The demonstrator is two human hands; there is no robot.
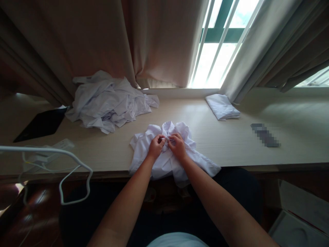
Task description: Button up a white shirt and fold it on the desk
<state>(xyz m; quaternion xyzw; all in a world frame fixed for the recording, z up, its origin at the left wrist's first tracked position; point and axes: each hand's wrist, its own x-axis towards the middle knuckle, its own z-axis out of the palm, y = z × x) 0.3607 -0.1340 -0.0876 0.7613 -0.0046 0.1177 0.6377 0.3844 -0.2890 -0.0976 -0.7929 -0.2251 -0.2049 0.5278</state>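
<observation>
A crumpled white shirt [169, 164] lies at the near edge of the table, part of it hanging over. My left hand [156, 145] and my right hand [177, 145] meet at its upper middle, close to where the collar seems to stand up. Both sets of fingers are pinched on the white cloth, tips nearly touching. Whatever small part sits between the fingertips is too small to make out. Behind the hands the cloth rises in loose folds.
A heap of white garments [110, 101] lies at the back left. At the back right is a folded white garment [222, 107], with a blurred-out flat object [266, 135] nearer. On the left are a black flat object [41, 124], a power strip [55, 149] and a white cable [77, 159].
</observation>
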